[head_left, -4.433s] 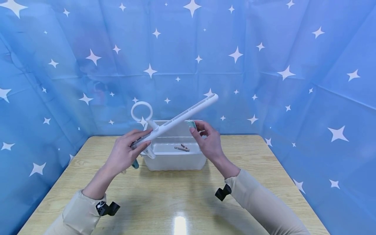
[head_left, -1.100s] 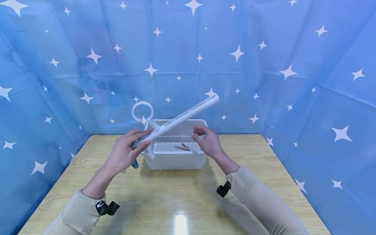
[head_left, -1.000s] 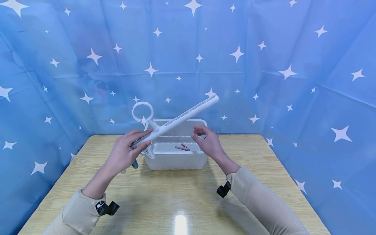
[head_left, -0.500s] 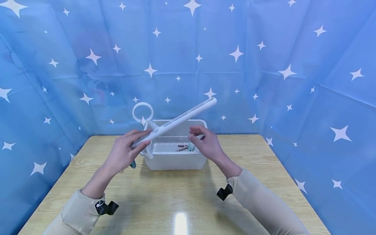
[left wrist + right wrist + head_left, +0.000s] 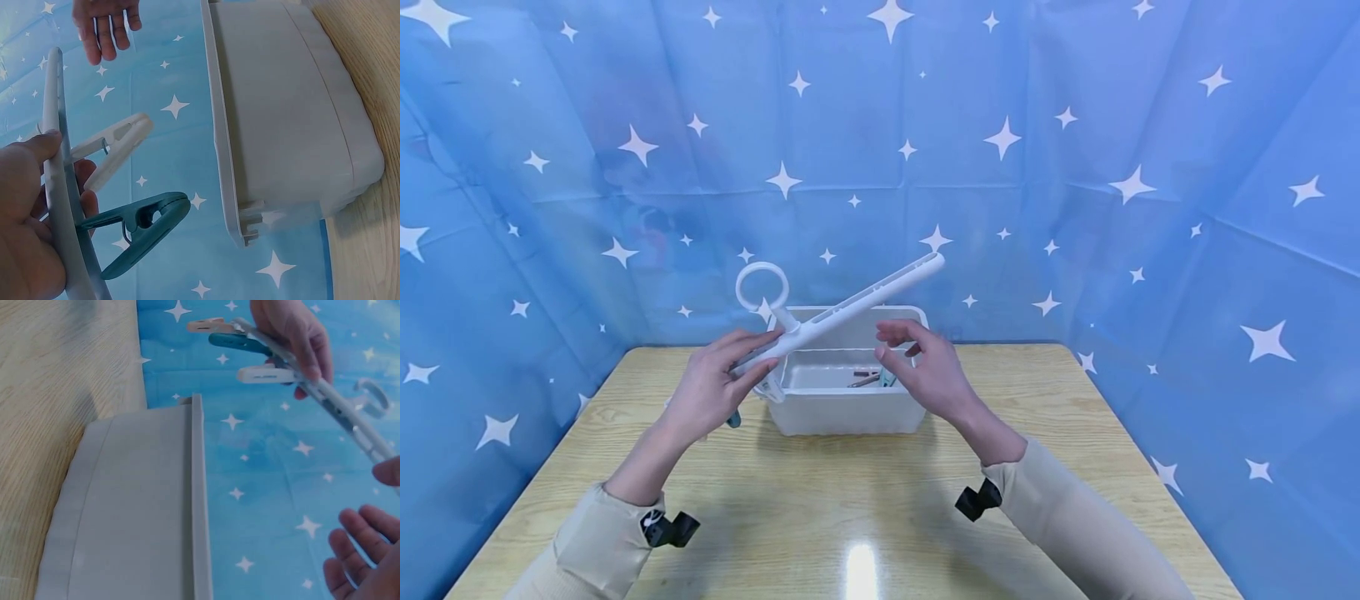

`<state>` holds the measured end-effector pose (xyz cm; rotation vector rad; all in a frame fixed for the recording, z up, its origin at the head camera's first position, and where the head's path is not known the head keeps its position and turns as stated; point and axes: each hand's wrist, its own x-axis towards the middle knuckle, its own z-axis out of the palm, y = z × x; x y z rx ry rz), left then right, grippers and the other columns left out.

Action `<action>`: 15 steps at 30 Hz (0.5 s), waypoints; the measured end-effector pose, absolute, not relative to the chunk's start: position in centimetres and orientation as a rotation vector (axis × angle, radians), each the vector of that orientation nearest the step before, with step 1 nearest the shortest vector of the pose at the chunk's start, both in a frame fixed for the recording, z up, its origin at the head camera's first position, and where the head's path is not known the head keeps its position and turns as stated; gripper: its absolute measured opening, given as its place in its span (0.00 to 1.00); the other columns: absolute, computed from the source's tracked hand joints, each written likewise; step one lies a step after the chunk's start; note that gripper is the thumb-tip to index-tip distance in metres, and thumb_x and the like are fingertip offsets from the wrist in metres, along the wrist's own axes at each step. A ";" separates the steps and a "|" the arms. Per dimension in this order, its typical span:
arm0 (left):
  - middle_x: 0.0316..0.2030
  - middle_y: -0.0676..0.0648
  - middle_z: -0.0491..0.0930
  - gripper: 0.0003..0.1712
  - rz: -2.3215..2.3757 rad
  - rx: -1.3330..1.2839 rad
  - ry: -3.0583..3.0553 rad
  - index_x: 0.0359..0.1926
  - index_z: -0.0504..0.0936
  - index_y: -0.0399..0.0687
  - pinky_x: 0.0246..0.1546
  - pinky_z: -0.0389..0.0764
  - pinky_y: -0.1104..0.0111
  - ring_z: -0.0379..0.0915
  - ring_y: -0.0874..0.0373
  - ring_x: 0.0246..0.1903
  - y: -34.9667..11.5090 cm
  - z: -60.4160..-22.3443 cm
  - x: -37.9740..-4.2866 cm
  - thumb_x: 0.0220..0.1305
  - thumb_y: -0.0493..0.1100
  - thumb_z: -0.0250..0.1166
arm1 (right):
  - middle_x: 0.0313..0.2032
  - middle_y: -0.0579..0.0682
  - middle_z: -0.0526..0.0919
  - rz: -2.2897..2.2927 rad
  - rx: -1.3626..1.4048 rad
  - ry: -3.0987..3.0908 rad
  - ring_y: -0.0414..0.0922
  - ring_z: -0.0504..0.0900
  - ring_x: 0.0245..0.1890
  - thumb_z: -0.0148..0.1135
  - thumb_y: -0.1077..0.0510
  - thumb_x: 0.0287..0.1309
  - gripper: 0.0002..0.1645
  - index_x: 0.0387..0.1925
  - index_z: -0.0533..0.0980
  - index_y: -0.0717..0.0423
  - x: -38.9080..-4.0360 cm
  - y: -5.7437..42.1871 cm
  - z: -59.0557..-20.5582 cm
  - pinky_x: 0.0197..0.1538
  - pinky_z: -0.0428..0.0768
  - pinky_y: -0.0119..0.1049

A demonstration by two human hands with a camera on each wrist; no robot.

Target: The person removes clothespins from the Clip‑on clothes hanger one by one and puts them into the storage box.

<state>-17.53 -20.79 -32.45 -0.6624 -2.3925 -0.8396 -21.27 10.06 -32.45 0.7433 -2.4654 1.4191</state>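
Observation:
A white clip hanger (image 5: 865, 302) with a ring hook (image 5: 762, 286) slants upward to the right over the bin. My left hand (image 5: 711, 387) grips its lower left end. A white clip (image 5: 119, 150), a teal clip (image 5: 147, 231) and a beige clip (image 5: 212, 325) hang from that end. The right half of the hanger bears no clip. My right hand (image 5: 928, 371) hovers over the bin's right side, fingers spread and holding nothing. Inside the bin lie a teal clip (image 5: 887, 378) and a few small brownish clips (image 5: 865, 380), partly hidden.
A white plastic bin (image 5: 850, 414) stands at the back middle of the wooden table (image 5: 820, 517). A blue curtain (image 5: 1075, 250) with white stars surrounds the table at the back and sides.
A teal clip was in my right hand at first; now one lies in the bin and that hand is empty. The hanger's far end has dipped slightly left and down.

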 end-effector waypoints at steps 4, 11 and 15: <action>0.49 0.49 0.84 0.23 -0.842 -0.655 -2.404 0.64 0.79 0.56 0.26 0.76 0.72 0.75 0.61 0.34 -20.9 -32.5 -17.5 0.69 0.46 0.65 | 0.53 0.46 0.84 1.438 0.761 -2.447 0.44 0.78 0.53 0.61 0.47 0.68 0.23 0.62 0.75 0.46 -20.8 10.0 -32.1 0.54 0.74 0.47; 0.50 0.48 0.83 0.23 -0.825 -0.635 -2.415 0.64 0.79 0.55 0.27 0.75 0.71 0.76 0.60 0.35 -20.9 -32.4 -17.5 0.69 0.46 0.65 | 0.52 0.47 0.84 1.442 0.775 -2.400 0.44 0.77 0.52 0.62 0.49 0.67 0.22 0.60 0.77 0.47 -20.3 10.0 -31.5 0.55 0.75 0.53; 0.49 0.49 0.84 0.22 -0.818 -0.628 -2.415 0.63 0.80 0.55 0.25 0.72 0.71 0.74 0.61 0.32 -21.0 -32.4 -17.5 0.69 0.46 0.65 | 0.52 0.47 0.84 1.431 0.785 -2.376 0.45 0.77 0.52 0.62 0.50 0.67 0.21 0.59 0.78 0.47 -20.3 10.1 -31.3 0.55 0.75 0.53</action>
